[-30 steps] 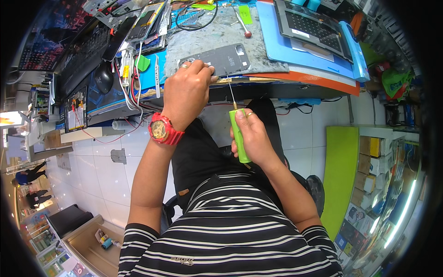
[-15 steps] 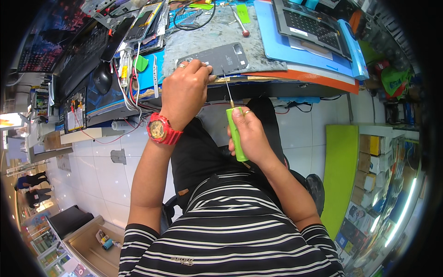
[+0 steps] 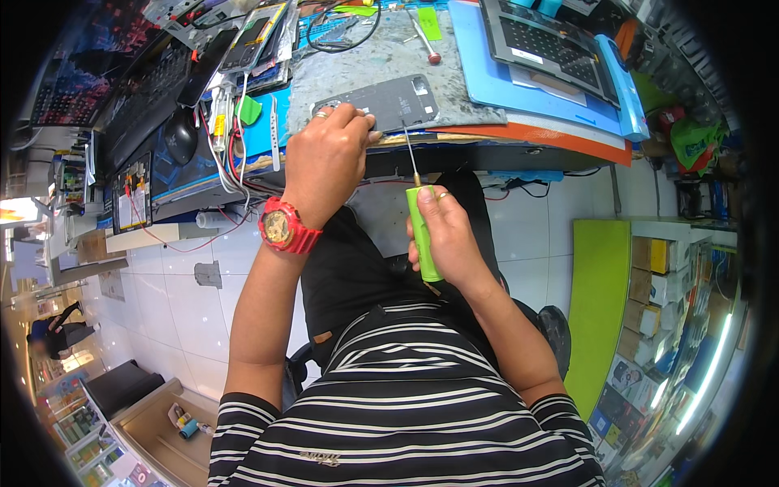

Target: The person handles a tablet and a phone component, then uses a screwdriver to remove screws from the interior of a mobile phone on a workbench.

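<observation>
My left hand [image 3: 323, 162] grips the near-left part of a dark grey phone-sized panel [image 3: 389, 101] on the worn grey mat [image 3: 341, 69], fingers curled at its edge. Below the bench edge, my right hand [image 3: 446, 231] is wrapped round a bright green tool handle [image 3: 425, 264], thumb along its top. From the handle a thin metal shaft [image 3: 411, 150] reaches up to the panel's near edge; whether the tip touches it is too small to tell. A red watch [image 3: 284, 227] is on my left wrist.
Stacked devices [image 3: 256, 40], white cables [image 3: 239, 162] and a mouse [image 3: 180, 134] lie left. A red-capped tool [image 3: 432, 53] sits on the mat. Blue boards [image 3: 479, 73] and an open dark device [image 3: 552, 57] lie right. A person [image 3: 53, 333] is at the far left.
The shaft tip shifted left along the panel's near edge, then back right, with my right hand moving slightly. My left hand stays nearly in place. The person at far left has changed posture.
</observation>
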Tool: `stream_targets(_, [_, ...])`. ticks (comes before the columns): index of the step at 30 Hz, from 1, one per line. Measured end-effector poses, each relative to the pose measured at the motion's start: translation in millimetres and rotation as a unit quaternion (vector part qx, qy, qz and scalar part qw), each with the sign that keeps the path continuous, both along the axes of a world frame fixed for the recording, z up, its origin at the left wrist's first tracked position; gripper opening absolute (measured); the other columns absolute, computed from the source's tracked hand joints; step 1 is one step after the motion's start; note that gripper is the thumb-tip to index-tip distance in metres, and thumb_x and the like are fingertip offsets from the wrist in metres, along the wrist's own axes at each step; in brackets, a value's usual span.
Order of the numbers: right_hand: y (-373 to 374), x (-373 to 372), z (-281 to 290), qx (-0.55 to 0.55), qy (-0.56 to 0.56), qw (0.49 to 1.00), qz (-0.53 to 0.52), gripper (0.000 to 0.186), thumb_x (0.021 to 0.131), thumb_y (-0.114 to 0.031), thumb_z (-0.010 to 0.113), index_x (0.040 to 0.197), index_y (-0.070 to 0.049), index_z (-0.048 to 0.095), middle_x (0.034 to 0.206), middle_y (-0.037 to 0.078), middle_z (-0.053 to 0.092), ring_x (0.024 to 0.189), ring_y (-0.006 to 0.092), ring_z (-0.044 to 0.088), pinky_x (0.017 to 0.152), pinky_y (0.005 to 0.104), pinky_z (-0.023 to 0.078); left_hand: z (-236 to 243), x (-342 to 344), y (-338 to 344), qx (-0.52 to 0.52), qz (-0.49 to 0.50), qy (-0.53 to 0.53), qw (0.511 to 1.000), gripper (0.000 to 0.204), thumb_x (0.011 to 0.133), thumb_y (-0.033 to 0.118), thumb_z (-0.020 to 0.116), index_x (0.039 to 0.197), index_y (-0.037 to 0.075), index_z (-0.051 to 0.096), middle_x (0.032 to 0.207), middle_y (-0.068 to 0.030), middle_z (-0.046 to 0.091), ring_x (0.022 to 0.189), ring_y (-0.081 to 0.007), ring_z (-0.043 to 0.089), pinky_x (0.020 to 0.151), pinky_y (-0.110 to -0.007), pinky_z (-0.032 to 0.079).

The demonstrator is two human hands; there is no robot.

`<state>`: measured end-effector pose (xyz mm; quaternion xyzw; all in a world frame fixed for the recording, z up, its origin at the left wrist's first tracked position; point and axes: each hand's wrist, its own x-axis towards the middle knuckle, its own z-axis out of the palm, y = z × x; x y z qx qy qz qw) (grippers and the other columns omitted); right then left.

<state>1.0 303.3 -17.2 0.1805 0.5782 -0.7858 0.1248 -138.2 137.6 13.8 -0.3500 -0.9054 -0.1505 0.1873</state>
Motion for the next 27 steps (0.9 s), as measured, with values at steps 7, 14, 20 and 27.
stream_targets(7, [-8.9,3.2,-1.4,0.01,0.002,1.0,0.013,0.046,0.113,-0.047,0.049,0.12,-0.002,0.053,0.081,0.007,0.058,0.051,0.0125,0.06,0.044,0.028,0.051,-0.5,0.3,-1.2,0.001,0.002,0.002,1.0,0.014,0.092,0.015,0.077,0.104,0.009,0.079,0.101,-0.0042,0.075,0.087,-0.0303,0.073,0.076,-0.04,0.059])
stream_targets(14, [-4.3,-1.1,1.3,-0.002,-0.004,1.0,0.0,0.046,0.113,-0.048,0.049,0.12,-0.002,0.053,0.081,0.006,0.058,0.051,0.012,0.06,0.044,0.028,0.051,-1.1,-0.2,-0.2,-0.007,0.004,0.001,1.0,0.014,0.091,0.015,0.077,0.103,0.009,0.079,0.101,-0.0038,0.075,0.087,-0.0299,0.073,0.076,-0.04,0.059])
stream_targets(20, [-1.5,-1.6,-0.3,0.005,0.001,1.0,-0.001,0.047,0.113,-0.049,0.049,0.121,-0.002,0.053,0.082,0.007,0.058,0.051,0.0119,0.06,0.044,0.0279,0.051,-0.6,0.3,-0.2,-0.002,0.006,-0.004,1.0,0.014,0.091,0.014,0.077,0.104,0.009,0.079,0.101,-0.0039,0.075,0.087,-0.0299,0.074,0.076,-0.04,0.059])
stream_targets(27, [0.5,-1.7,-0.6,0.023,0.003,1.0,0.01,0.043,0.114,-0.048,0.045,0.119,-0.006,0.052,0.083,0.006,0.059,0.052,0.0129,0.06,0.045,0.029,0.051,-0.8,0.4,0.0,0.002,0.001,0.005,1.0,0.014,0.091,0.015,0.077,0.103,0.009,0.079,0.1,-0.0044,0.074,0.087,-0.0298,0.073,0.076,-0.04,0.059])
